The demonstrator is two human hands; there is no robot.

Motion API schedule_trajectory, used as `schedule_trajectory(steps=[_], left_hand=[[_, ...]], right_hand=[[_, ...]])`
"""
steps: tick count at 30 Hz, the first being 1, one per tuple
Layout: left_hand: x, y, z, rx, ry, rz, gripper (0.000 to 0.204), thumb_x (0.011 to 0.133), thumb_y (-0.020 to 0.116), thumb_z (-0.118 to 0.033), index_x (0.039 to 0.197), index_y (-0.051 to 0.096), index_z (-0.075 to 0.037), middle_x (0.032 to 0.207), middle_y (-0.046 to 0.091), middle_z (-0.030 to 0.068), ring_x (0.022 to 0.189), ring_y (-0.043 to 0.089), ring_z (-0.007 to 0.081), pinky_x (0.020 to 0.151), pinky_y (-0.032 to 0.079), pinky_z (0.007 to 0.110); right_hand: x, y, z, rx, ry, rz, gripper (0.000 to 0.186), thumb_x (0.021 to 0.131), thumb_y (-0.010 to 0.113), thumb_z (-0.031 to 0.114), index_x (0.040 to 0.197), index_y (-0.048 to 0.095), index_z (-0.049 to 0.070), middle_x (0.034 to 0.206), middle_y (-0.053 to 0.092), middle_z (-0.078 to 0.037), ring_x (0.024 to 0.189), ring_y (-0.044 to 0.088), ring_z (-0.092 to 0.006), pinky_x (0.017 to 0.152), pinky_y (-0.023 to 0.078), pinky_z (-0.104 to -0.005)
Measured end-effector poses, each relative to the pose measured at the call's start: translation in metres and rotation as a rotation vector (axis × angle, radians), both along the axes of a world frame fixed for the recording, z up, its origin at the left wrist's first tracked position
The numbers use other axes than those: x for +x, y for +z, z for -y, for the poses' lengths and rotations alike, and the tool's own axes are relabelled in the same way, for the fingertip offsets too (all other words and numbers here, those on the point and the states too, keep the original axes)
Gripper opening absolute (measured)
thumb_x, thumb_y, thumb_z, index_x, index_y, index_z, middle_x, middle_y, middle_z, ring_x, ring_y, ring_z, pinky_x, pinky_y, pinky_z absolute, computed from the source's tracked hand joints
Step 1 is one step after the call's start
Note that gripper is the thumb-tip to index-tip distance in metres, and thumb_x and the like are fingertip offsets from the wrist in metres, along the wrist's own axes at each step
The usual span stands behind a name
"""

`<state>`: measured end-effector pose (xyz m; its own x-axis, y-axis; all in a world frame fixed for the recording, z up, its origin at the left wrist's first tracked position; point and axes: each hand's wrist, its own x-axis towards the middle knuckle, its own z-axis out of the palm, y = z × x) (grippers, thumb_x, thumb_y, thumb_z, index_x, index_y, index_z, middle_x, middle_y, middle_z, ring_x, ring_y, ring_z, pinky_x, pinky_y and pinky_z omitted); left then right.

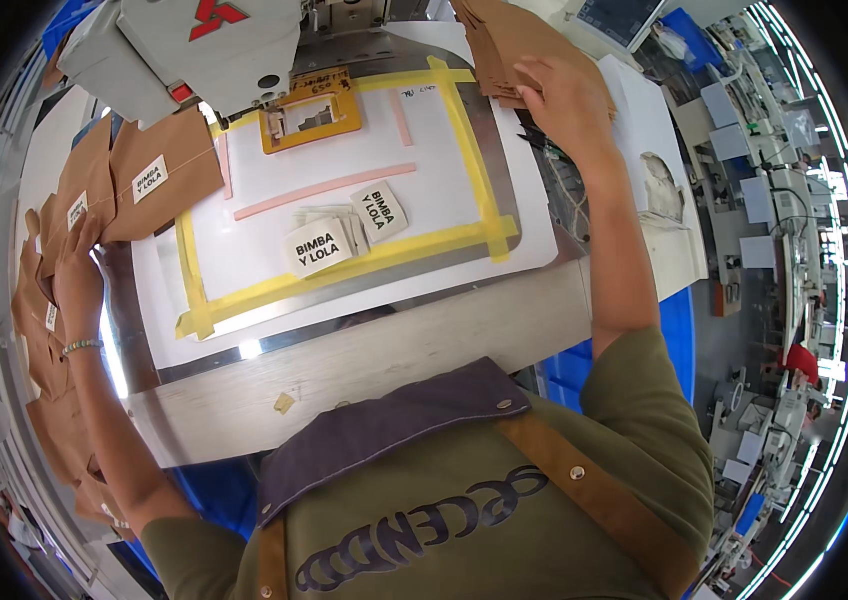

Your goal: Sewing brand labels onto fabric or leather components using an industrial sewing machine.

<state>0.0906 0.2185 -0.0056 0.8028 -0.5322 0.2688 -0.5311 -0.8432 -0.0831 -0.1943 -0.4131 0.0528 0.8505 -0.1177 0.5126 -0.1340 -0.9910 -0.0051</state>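
Observation:
At the left, my left hand (79, 275) has its fingers closed on the lower edge of a brown fabric piece (89, 175) with a white label. Beside it, another brown labelled piece (179, 160) reaches onto the left side of the work plate. At the far right, my right hand (566, 105) bends its thumb and fingers over the edge of a stack of brown fabric pieces (499, 50); the fingertips are partly hidden. Between my hands, several loose white labels (319, 247) lie in a small pile on the white, yellow-taped template sheet (294, 115).
A sewing machine head (204, 50) with a yellow clamp frame (344, 128) stands over the far side of the sheet. More brown labelled pieces (49, 370) hang down at the left. A scrap (284, 403) lies on the table's front edge (394, 350). A white box (649, 150) is at the right.

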Motion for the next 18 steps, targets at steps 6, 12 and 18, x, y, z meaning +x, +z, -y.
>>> schedule_trajectory(steps=[6,12,18], left_hand=[[-0.036,0.023,0.049,-0.278,-0.174,-0.048,0.040,0.101,0.064,-0.001,0.140,0.071,-0.010,0.154,0.066,0.0082,0.131,0.068,0.0358,0.107,0.058,0.045],[-0.075,0.042,0.111,-0.291,-0.387,-0.073,0.033,0.101,0.070,-0.004,0.133,0.073,-0.007,0.149,0.069,0.0086,0.111,0.076,0.0327,0.091,0.063,0.041],[-0.115,0.051,0.157,-0.382,-0.568,-0.076,0.029,0.093,0.078,-0.002,0.122,0.078,-0.007,0.133,0.076,0.0081,0.113,0.074,0.0316,0.093,0.062,0.040]], right_hand=[[0.000,-0.005,0.039,0.135,0.001,-0.021,0.022,0.099,0.072,0.018,0.115,0.082,0.006,0.113,0.081,-0.012,0.101,0.075,-0.0342,0.090,0.058,-0.0431],[0.003,0.005,0.066,0.565,-0.066,-0.085,0.026,0.099,0.073,0.021,0.115,0.081,0.003,0.107,0.082,-0.013,0.095,0.078,-0.0282,0.088,0.058,-0.0383],[0.013,0.004,0.034,0.367,0.036,0.139,0.025,0.101,0.070,0.019,0.119,0.079,0.004,0.112,0.081,-0.015,0.100,0.077,-0.0313,0.089,0.059,-0.0398]])
